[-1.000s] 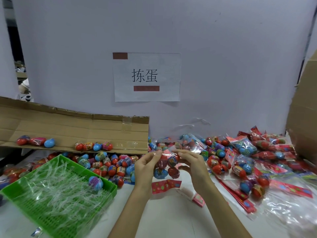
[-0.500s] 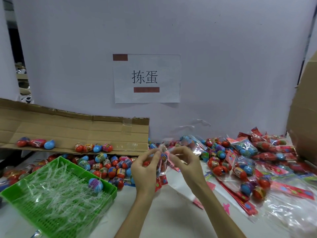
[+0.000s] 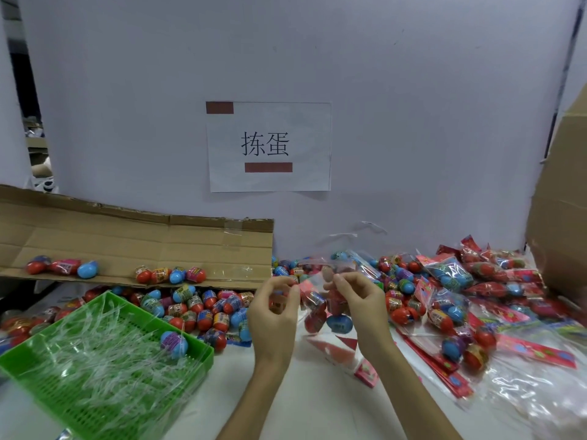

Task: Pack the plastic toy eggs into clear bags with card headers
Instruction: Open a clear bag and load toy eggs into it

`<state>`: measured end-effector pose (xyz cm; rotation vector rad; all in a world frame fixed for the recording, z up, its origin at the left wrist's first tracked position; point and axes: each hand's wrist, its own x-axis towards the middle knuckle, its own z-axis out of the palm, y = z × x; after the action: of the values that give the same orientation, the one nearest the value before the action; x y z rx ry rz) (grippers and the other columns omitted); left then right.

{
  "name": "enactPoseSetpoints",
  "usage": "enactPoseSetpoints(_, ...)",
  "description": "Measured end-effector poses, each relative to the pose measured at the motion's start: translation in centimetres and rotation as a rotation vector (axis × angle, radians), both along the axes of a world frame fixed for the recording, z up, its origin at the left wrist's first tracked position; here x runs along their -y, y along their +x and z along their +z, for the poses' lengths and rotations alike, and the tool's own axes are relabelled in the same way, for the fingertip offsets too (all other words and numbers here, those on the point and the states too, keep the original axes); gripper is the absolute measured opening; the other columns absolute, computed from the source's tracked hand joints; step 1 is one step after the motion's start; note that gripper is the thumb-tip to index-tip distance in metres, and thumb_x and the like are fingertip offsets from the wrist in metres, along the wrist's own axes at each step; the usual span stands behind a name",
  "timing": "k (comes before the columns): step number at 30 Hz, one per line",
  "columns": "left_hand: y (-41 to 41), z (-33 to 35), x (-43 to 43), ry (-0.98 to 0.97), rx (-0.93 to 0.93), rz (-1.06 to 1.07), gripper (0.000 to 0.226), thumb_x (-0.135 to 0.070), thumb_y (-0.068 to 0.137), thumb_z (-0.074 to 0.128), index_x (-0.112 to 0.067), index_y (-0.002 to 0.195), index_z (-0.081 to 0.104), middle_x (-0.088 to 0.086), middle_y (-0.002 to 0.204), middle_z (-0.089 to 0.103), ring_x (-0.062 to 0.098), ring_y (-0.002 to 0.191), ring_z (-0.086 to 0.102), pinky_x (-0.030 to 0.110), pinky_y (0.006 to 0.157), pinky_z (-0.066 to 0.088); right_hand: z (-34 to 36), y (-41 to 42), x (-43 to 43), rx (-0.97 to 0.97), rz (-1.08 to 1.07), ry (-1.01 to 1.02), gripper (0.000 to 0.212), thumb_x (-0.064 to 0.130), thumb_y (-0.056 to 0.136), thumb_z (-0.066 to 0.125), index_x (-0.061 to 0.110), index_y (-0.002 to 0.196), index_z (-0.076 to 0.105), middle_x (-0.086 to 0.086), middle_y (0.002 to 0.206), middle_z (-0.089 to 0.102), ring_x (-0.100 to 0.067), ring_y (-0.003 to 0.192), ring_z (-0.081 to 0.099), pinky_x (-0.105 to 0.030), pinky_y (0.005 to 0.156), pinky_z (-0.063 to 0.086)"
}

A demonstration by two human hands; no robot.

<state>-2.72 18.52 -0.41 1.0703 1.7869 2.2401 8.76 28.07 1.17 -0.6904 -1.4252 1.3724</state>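
White table (image 3: 317, 395) below a pale wall. At frame centre, the left hand (image 3: 273, 315) and right hand (image 3: 359, 303) both pinch the clear bag (image 3: 324, 312), already holding eggs. Packed bags (image 3: 451, 281) heap right; many loose eggs (image 3: 203, 309) lie unpacked centre-left.

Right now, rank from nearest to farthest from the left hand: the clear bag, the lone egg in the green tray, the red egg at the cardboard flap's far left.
1. clear bag: pinched in the left hand.
2. lone egg: lower left, in the green tray.
3. red egg: far left on the cardboard flap.
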Motion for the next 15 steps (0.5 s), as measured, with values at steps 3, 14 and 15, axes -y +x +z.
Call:
enactPoseSetpoints(3,-1.2,0.1,-0.1,-0.084,0.238,-0.114,0.024,-0.033,0.091,0.075,-0.030,0.114,0.068,-0.007,0.104,0.072,0.005,0.095,0.066,0.015,0.074,0.051,0.1,0.0,0.1,0.027,0.033,-0.022,0.015,0.023,0.094,0.065,0.012,0.093,0.075,-0.006,0.084,0.077,-0.020,0.081,0.074,-0.035,0.078,0.061)
enactPoseSetpoints(14,-1.3,0.1,-0.2,-0.042,0.509,-0.407,0.027,-0.027,0.094,0.068,-0.011,0.115,0.075,0.007,0.105,0.080,0.020,0.101,0.076,0.022,0.072,0.059,0.3,-0.4,0.4,0.104,0.068,-0.064,0.017,0.027,0.097,0.065,0.018,0.090,0.077,-0.003,0.085,0.076,-0.019,0.086,0.074,-0.040,0.081,0.062)
enactPoseSetpoints(15,-1.4,0.1,-0.2,-0.017,0.554,-0.400,0.023,-0.021,0.098,0.066,-0.009,0.114,0.075,0.009,0.105,0.080,0.021,0.099,0.077,0.022,0.070,0.059,0.3,-0.4,0.5,0.132,0.085,-0.062,0.019,0.027,0.099,0.062,0.018,0.089,0.077,-0.001,0.086,0.077,-0.018,0.086,0.074,-0.036,0.080,0.061)
